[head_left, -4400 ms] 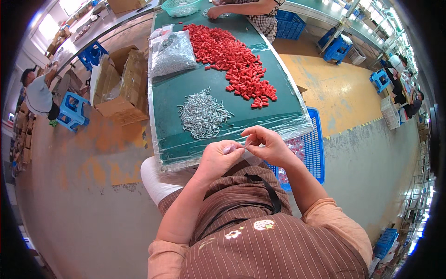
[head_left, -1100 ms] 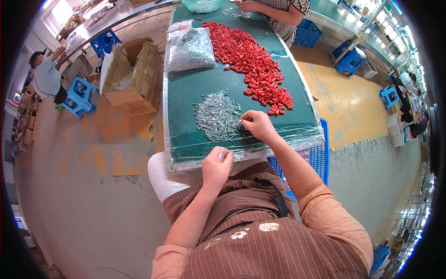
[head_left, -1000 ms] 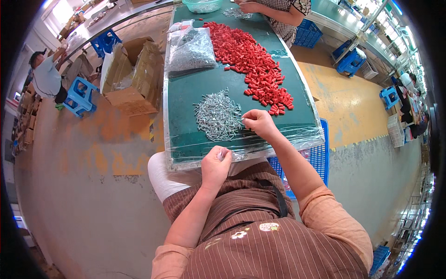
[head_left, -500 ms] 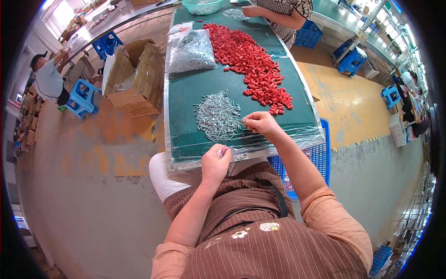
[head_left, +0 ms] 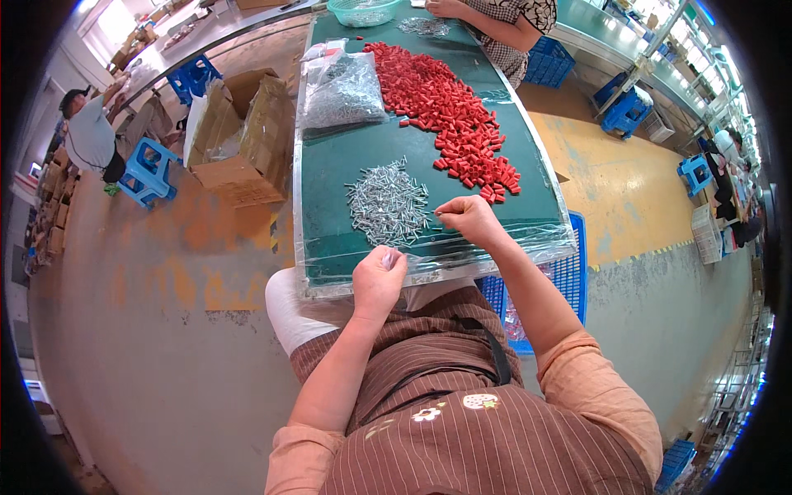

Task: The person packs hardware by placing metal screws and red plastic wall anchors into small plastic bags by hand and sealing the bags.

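Observation:
A loose pile of small silvery screws or pins (head_left: pixel 386 202) lies on the green table top (head_left: pixel 338 157). Just past the pile's right side, my right hand (head_left: pixel 472 221) is closed in a pinch; a tiny bit shows at the fingertips, too small to name. My left hand (head_left: pixel 378 285) is closed at the table's near edge, below the pile. A crumpled bit of clear plastic, apparently a small bag (head_left: pixel 388 260), sticks out between its thumb and fingers. Beyond the pile, many short red sleeve-like pieces (head_left: pixel 445 115) spread in a long heap toward the far end.
A large clear bag of metal pieces (head_left: pixel 342 95) rests at the table's left side. A turquoise basket (head_left: pixel 363 11) and a co-worker's hand (head_left: pixel 445 8) are at the far end. An open cardboard box (head_left: pixel 239 140) stands left; a blue crate (head_left: pixel 577 285) sits under the right edge.
My left hand has shifted slightly up and left, still closed on the plastic. My right hand has moved a little and stays pinched beside the metal pile.

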Available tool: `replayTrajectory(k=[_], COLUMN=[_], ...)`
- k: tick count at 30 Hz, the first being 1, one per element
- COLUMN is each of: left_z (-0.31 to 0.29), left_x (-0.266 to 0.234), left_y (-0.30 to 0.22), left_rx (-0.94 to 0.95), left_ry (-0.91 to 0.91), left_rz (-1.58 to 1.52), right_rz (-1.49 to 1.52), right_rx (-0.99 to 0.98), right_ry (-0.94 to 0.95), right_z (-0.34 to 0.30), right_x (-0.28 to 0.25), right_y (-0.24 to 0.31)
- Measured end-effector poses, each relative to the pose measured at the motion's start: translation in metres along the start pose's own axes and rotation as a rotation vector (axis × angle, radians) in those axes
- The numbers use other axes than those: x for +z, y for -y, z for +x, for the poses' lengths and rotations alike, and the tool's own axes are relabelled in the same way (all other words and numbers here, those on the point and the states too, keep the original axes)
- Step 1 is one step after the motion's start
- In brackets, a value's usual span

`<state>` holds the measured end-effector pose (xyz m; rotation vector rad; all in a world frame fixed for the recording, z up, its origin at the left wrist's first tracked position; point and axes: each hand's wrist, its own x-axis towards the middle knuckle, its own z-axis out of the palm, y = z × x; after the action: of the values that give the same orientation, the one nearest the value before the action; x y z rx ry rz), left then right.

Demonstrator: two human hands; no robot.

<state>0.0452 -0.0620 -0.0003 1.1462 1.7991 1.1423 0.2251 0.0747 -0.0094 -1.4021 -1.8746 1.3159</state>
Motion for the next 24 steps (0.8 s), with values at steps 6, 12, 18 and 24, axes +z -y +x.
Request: replayTrajectory(k=[6,12,18,24], left_z=[0.002,0.012,0.011,0.009], left_x=[-0.001,0.000,0.006,0.011], left_y=[0.002,-0.013,-0.025,-0.023], left_rx=[-0.015,0.015,-0.001,0.054], left_ry=[-0.006,-0.025,0.053,0.056], left_rz=[0.008,0.140,0.110,0.081], right_rz=[0.036,0.123,-0.455,-0.725], right_rx=[0.008,-0.179,-0.465,-0.502], right_ry=[-0.005,0.193,0.131,0.137], right_z=[-0.002,-0.044,-0.059,-0.060], right_x=[0.000,0.007,0.012,0.014], right_y=[0.005,0.057,0.078,0.082])
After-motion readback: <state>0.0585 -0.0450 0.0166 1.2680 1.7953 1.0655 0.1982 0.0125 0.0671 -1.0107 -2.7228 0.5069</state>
